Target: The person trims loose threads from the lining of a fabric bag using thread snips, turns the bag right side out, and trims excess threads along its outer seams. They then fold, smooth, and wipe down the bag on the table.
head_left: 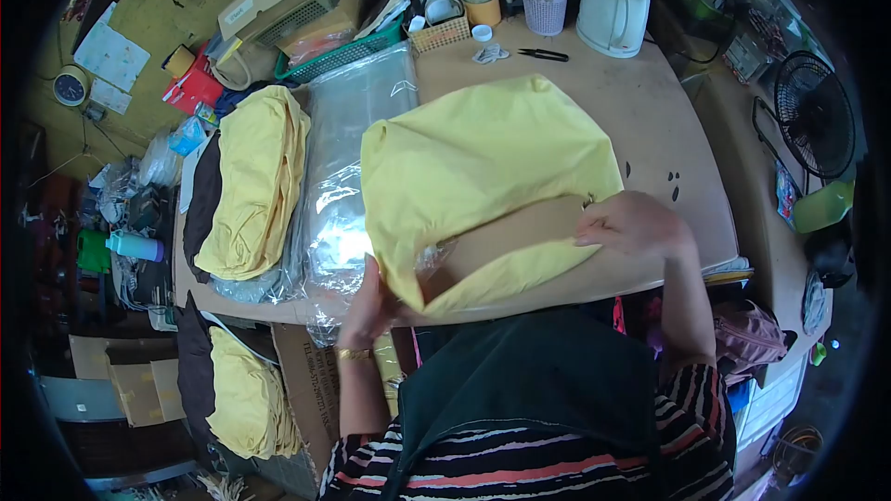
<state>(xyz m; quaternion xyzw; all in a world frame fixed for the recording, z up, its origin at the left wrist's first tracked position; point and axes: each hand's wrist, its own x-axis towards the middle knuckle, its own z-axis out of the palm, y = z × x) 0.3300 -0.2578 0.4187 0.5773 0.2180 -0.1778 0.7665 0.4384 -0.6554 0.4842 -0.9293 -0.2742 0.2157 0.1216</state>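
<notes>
A pale yellow cloth shoulder bag (483,153) lies spread on the table in front of me, its strap curving along the near side. My right hand (631,224) pinches the strap's right end, beside a small metal clip (587,202) at the bag's corner. My left hand (365,306) is at the near left, thumb up against the bag's edge where the strap begins; its fingers are partly hidden, and it appears to grip the cloth. Under the bag's left side lies a stack of clear plastic bags (348,130).
Folded yellow cloth bags (255,186) are piled at the left, with another pile (246,399) lower down. A white kettle (614,5), a lilac cup (545,11), black thread snips (543,55) and a green basket (348,60) stand or lie along the back. A black fan (814,116) is at right.
</notes>
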